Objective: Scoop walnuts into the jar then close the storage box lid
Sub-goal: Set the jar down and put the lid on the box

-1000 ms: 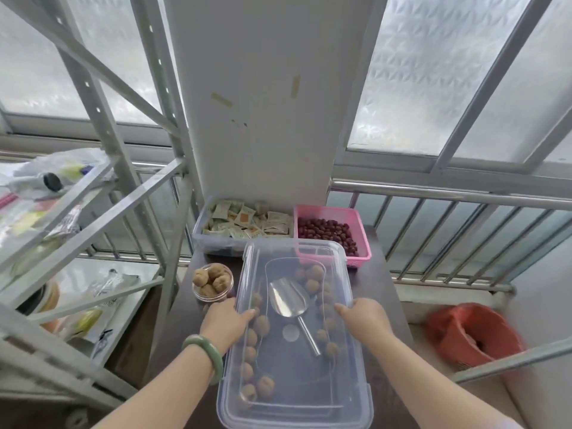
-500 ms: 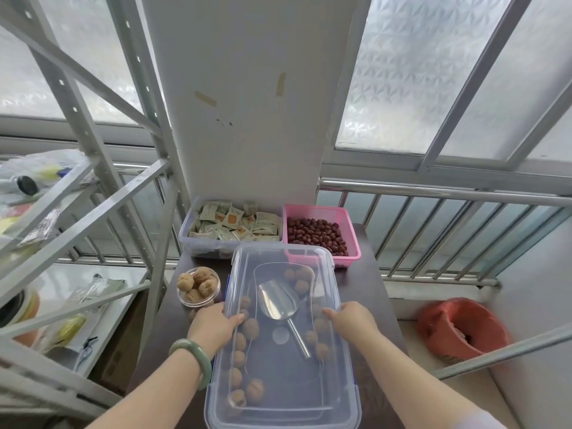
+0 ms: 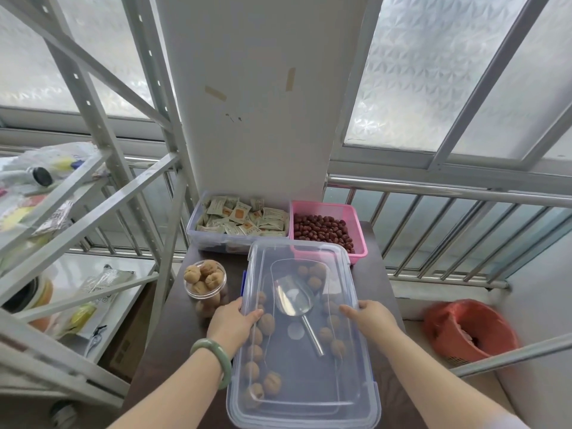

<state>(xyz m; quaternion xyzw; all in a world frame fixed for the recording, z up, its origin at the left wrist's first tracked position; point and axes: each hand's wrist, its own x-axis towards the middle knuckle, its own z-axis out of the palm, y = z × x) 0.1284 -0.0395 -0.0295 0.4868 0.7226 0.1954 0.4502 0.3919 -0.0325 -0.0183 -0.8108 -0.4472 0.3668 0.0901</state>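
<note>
A clear plastic storage box lies lengthwise on a dark table, its translucent lid resting on top. Through the lid I see several walnuts and a metal scoop. My left hand presses on the lid's left edge, and my right hand presses on its right edge. A round clear jar full of walnuts stands just left of the box, beyond my left hand. It has no cap on.
Behind the box sit a clear bin of snack packets and a pink basket of red dates. A grey metal shelf frame stands at left. A railing and an orange basket are at right.
Both hands stay on the lid's two long edges. The view has shifted a little; the box, jar and scoop keep their places.
</note>
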